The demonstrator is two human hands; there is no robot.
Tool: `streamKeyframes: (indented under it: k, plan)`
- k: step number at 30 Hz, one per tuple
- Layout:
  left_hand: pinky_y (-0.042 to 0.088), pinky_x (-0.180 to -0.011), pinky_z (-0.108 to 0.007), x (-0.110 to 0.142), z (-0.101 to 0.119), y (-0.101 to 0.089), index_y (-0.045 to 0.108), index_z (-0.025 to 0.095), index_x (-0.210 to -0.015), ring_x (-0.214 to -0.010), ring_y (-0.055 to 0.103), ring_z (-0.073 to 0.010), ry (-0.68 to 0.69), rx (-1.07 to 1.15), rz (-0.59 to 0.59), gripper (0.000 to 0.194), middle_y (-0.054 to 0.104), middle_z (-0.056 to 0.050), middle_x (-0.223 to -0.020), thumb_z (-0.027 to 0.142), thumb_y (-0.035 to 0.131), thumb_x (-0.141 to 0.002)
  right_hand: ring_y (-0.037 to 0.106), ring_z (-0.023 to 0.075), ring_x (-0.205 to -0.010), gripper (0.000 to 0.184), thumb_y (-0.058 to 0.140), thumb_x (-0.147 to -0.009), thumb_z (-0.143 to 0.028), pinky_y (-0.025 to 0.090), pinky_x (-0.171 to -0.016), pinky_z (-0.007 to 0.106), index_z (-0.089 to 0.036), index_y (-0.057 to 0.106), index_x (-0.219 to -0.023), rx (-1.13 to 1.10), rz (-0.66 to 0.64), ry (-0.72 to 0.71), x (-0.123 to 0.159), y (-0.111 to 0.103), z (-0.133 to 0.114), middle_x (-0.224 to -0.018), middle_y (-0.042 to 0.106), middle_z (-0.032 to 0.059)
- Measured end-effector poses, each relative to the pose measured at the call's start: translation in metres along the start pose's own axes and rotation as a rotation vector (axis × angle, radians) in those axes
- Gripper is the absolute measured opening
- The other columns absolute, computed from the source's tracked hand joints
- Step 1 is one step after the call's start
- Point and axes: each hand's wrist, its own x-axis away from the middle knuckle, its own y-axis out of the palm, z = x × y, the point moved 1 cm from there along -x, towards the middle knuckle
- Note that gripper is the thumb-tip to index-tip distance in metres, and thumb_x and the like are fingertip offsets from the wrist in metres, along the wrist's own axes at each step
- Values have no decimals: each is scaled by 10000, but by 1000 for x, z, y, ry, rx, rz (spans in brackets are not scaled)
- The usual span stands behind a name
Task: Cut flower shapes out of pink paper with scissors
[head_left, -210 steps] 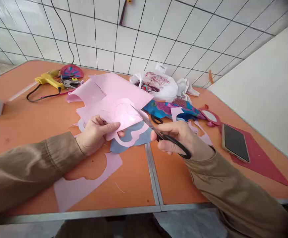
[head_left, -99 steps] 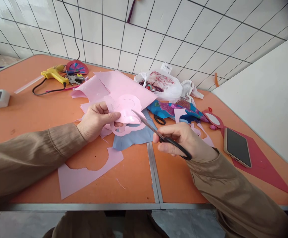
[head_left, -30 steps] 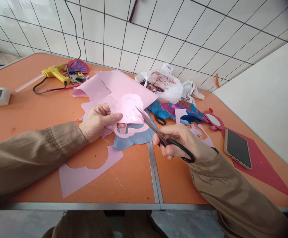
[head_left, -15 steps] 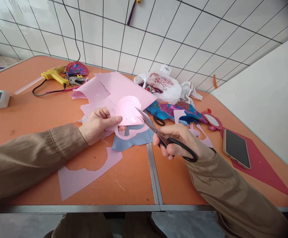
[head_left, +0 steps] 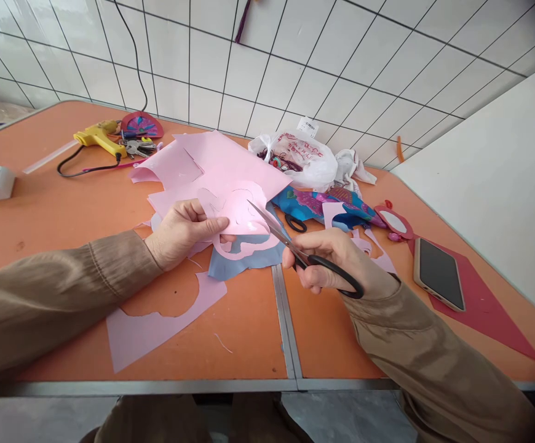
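My left hand [head_left: 187, 231] pinches a pink sheet [head_left: 235, 212] between thumb and fingers. Thin curved lines are drawn on this sheet, and a cut-out strip curves below its lower edge. In my right hand [head_left: 325, 258] is a pair of black-handled scissors [head_left: 290, 240], fingers through the loops. The blades point up and left, lying at the right part of the pink sheet; how far they are apart is hard to tell. Beneath the held sheet lies a grey-blue piece [head_left: 242, 264]. Larger pink sheets [head_left: 230, 154] are spread just behind.
A pink offcut [head_left: 166, 326] lies near the front edge. At the back left is a yellow glue gun [head_left: 99, 140] with its cord. A plastic bag [head_left: 309, 163] and blue flowered fabric [head_left: 299, 206] sit at the back. To the right, a phone [head_left: 439, 274] rests on red sheet [head_left: 484, 304].
The scissors have shifted slightly left and up against the pink sheet. The left hand keeps its hold, nearly still.
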Motion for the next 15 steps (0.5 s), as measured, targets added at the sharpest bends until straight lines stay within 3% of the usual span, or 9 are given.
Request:
streamKeyframes:
  k: [15]
  plan:
    - [600, -628, -320, -1, 0, -1, 757, 129, -689, -630, 707, -208, 7, -10, 32, 219, 737, -78, -654, 304, 889, -685, 450, 54, -464, 575, 858, -622, -649, 418, -400, 193, -136, 646, -772, 16, 39, 5, 0, -1, 2, -621, 542, -27]
